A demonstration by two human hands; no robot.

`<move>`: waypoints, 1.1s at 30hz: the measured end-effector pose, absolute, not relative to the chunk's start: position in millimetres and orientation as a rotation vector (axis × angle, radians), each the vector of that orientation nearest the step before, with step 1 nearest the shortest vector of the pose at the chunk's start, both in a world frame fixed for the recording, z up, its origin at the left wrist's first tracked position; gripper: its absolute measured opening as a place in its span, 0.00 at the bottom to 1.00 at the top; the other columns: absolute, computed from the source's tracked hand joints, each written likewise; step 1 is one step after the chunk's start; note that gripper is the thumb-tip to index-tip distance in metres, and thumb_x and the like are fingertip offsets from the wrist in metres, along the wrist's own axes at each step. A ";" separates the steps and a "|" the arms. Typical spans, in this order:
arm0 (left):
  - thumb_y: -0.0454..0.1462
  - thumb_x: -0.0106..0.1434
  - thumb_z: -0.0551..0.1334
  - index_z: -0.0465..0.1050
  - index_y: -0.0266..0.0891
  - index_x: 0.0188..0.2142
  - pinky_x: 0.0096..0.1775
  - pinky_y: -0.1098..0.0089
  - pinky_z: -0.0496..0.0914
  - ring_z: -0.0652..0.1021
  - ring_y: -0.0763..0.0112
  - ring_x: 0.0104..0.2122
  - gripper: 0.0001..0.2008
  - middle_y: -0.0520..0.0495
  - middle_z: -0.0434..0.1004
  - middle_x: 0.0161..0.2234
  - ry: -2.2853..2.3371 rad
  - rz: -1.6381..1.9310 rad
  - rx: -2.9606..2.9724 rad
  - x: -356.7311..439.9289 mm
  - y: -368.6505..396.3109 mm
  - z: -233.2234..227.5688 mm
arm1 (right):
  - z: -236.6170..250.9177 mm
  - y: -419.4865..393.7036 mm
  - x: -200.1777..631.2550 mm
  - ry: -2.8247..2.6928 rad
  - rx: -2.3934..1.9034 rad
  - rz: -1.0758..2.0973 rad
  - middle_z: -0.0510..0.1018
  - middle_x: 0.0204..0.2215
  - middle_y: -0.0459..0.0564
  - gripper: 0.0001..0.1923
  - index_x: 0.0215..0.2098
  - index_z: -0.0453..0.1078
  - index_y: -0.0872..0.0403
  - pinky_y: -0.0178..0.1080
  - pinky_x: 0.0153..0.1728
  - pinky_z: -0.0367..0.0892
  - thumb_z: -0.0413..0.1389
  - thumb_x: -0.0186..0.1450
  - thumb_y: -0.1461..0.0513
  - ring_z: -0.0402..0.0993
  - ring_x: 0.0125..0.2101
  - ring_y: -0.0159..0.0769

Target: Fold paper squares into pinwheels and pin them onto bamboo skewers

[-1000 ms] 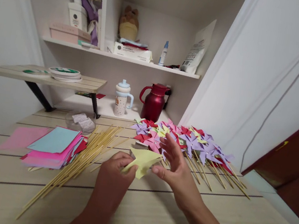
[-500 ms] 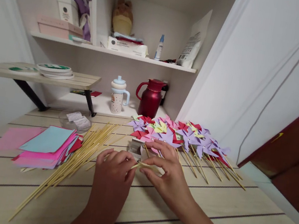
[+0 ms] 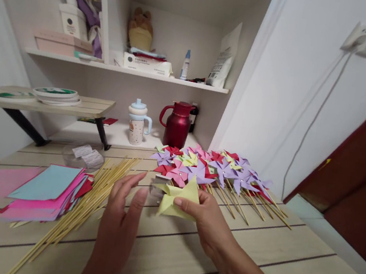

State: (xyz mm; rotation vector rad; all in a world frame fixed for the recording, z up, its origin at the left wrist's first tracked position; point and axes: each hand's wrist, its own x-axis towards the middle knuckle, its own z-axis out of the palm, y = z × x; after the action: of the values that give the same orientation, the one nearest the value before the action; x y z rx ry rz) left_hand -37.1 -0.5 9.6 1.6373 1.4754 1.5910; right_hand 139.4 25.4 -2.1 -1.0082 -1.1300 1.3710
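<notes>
A pale yellow paper pinwheel [image 3: 178, 198] is pinched between the thumb and fingers of my right hand [image 3: 201, 212], its folded blades facing up towards me. My left hand [image 3: 124, 211] hovers just left of it, thumb and fingers apart, with nothing in it. Behind the yellow pinwheel stands a small box [image 3: 157, 189], partly hidden by it. Finished pinwheels [image 3: 198, 170] in purple, pink, red and yellow lie in a heap behind my right hand, their sticks pointing towards me. Left of my left hand, a bundle of thin wooden sticks [image 3: 87, 205] lies slantwise on the table.
A stack of coloured paper sheets [image 3: 47, 184] lies at the left beside a clear dish [image 3: 78, 154] with small packets. At the back stand a red jug [image 3: 177, 125] and a speckled cup [image 3: 137, 124]. A small raised stand [image 3: 93, 108] holds tape rolls [image 3: 56, 96].
My left hand has let go of the yellow paper and moved left, its fingers opening. My right hand has turned the paper so the pinwheel's face shows. The view has shifted slightly.
</notes>
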 end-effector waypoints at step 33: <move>0.43 0.48 0.69 0.78 0.38 0.28 0.32 0.71 0.64 0.74 0.70 0.27 0.11 0.51 0.79 0.26 1.231 1.083 1.051 -28.5 7.5 -2.3 | -6.1 16.4 128.5 -1.036 -0.975 1.559 0.81 0.25 0.48 0.13 0.29 0.79 0.56 0.34 0.27 0.67 0.70 0.45 0.61 0.73 0.23 0.32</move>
State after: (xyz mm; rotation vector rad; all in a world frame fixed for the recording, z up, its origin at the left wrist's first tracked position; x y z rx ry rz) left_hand -28.5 7.5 -2.3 1.0506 1.2308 1.0826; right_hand 128.5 16.4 -6.1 -0.9746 -1.0358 1.5585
